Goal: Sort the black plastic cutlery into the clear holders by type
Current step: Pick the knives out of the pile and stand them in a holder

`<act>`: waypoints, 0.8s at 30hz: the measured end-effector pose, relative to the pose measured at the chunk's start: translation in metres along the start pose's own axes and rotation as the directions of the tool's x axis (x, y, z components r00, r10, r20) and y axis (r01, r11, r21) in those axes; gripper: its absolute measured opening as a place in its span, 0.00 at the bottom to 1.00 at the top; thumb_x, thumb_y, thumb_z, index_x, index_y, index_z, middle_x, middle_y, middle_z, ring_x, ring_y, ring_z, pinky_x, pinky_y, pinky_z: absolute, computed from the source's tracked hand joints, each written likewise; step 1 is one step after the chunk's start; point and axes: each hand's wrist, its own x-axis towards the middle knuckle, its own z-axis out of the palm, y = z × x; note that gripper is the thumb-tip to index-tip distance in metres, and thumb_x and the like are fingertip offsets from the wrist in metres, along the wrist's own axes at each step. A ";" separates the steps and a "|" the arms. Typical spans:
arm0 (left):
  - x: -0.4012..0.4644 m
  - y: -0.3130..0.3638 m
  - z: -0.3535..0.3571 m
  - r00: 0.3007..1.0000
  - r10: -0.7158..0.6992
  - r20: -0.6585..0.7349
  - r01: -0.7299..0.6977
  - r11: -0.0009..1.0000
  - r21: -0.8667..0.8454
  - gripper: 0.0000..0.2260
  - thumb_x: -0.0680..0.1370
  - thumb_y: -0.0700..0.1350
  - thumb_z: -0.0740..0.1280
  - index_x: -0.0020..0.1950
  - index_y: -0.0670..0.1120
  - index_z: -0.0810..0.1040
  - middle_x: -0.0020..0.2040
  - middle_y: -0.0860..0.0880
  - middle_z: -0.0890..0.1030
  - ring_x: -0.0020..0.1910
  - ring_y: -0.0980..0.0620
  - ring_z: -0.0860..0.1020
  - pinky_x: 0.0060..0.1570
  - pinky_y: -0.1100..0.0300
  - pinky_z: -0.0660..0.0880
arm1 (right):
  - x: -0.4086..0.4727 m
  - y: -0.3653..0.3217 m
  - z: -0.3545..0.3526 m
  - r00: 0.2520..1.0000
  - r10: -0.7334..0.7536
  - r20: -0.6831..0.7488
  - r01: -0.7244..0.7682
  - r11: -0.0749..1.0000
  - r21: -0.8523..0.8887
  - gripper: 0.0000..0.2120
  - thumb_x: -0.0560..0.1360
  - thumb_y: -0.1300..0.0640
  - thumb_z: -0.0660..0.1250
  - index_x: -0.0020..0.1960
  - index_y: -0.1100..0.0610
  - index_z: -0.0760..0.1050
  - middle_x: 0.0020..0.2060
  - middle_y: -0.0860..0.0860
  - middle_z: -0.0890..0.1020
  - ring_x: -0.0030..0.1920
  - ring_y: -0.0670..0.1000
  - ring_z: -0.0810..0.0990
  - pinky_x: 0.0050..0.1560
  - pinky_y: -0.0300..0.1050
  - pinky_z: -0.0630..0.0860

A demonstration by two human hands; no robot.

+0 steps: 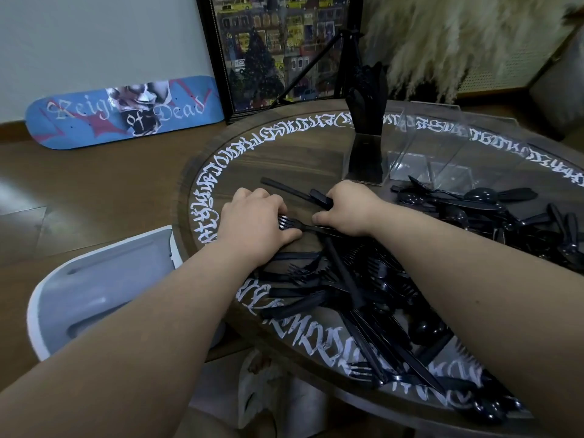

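A black plastic fork (292, 224) lies across the middle of the round tabletop (284, 159), tines pointing left, held at both ends. The left hand (257, 221) has its grip closed over the tines; the right hand (349, 208) has its grip closed on the handle (its fingers also cover other black pieces). Just beside the wrists sits a heap of forks (341, 279), with spoons (480, 197) piled farther right. The clear holders (442, 153) stand beyond, beside a black hand-shaped figure (368, 99).
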 end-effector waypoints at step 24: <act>-0.047 0.110 -0.052 0.947 0.312 -0.079 -0.322 0.903 -0.286 0.26 0.74 0.59 0.68 0.70 0.52 0.70 0.62 0.54 0.78 0.62 0.53 0.74 0.61 0.56 0.71 | -0.130 0.034 -0.096 0.750 0.174 -0.639 0.131 0.907 0.401 0.08 0.76 0.53 0.64 0.44 0.57 0.77 0.35 0.51 0.83 0.39 0.50 0.80 0.40 0.43 0.73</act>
